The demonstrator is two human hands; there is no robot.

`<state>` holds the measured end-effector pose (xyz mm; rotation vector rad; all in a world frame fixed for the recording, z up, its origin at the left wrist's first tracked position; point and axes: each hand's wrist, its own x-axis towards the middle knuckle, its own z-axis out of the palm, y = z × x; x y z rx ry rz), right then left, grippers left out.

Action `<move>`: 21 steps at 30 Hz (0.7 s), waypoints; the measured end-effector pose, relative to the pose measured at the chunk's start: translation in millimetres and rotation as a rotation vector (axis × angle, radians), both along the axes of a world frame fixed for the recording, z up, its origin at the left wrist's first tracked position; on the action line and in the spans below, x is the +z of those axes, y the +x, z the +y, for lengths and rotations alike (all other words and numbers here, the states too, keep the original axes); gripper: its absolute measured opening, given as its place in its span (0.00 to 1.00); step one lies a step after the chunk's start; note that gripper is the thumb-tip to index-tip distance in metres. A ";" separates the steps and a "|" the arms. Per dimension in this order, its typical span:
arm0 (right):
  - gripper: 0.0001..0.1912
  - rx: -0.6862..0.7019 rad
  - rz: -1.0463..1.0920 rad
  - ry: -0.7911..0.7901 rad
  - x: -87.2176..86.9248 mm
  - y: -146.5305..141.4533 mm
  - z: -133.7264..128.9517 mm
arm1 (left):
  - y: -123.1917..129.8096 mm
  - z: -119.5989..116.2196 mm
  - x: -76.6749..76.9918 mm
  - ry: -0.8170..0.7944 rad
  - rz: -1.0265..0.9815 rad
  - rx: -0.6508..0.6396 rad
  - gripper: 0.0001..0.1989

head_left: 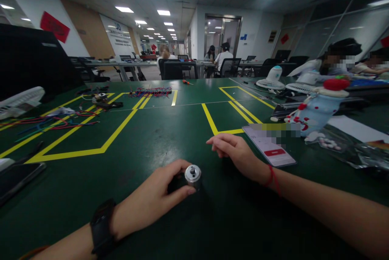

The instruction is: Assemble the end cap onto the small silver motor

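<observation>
A small silver metal motor (193,174) stands upright on the green table, with a short shaft and small holes on its top face. My left hand (161,189) grips its side between thumb and fingers; a black watch is on that wrist. Farther forward and to the right, my right hand (232,148) is apart from the motor, just left of a phone (270,146). Its fingers are curled and pressed together, and whatever may be between them is hidden. A red cord circles the right wrist.
Yellow tape (73,154) marks the table. Coloured wires (60,124) and a wire bundle (152,92) lie left; an orange screwdriver (187,83) lies at the back. A blue cup (319,110), plastic bags (358,152) and white fans (272,78) stand right. People sit beyond.
</observation>
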<state>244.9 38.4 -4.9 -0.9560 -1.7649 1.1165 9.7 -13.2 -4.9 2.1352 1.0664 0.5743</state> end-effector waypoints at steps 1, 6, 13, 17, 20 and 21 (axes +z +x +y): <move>0.15 -0.050 0.062 -0.106 -5.5 3.9 6.6 | 0.0 -0.1 0.7 -0.006 -0.005 -0.003 0.10; 0.17 -0.125 0.158 -0.212 -19.5 12.2 21.4 | 0.2 -0.1 3.9 -0.020 -0.002 -0.014 0.10; 0.14 -0.060 -0.015 -0.126 -6.6 5.2 8.2 | 0.7 -1.2 1.8 -0.008 0.016 0.007 0.11; 0.13 -0.037 -0.097 -0.072 -6.2 5.7 7.8 | 0.6 -0.9 2.5 -0.022 -0.006 -0.004 0.11; 0.13 -0.011 -0.138 -0.042 -6.5 5.3 7.5 | 0.8 -0.4 4.2 -0.042 -0.008 -0.005 0.11; 0.13 -0.008 -0.152 -0.032 -5.9 4.5 6.6 | 0.9 -0.4 4.7 -0.045 -0.006 -0.004 0.11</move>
